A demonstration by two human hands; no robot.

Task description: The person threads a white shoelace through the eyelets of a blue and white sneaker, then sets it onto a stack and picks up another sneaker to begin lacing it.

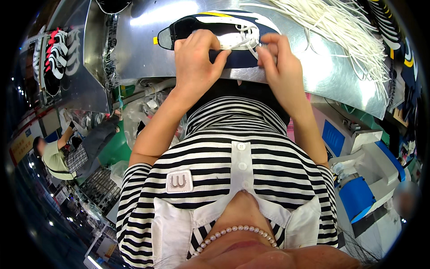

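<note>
A navy sneaker [244, 61] with white and yellow trim lies on the metal tabletop in front of me, its toe to the right. White shoelace [242, 44] runs through the eyelets near the tongue. My left hand [197, 62] rests over the collar side, thumb and forefinger pinched on one stretch of the lace. My right hand [281, 60] is at the toe end of the lacing, its fingertips closed on the lace by the lower eyelets. The exact spot the right fingers grip is partly hidden.
A large bundle of loose white laces [331, 33] spreads over the metal table [309, 74] at right. More shoes [387, 29] line the far right; red, white and black shoe pieces [57, 58] sit left. A blue-and-white machine [358, 197] stands lower right; another person [62, 157] is at left.
</note>
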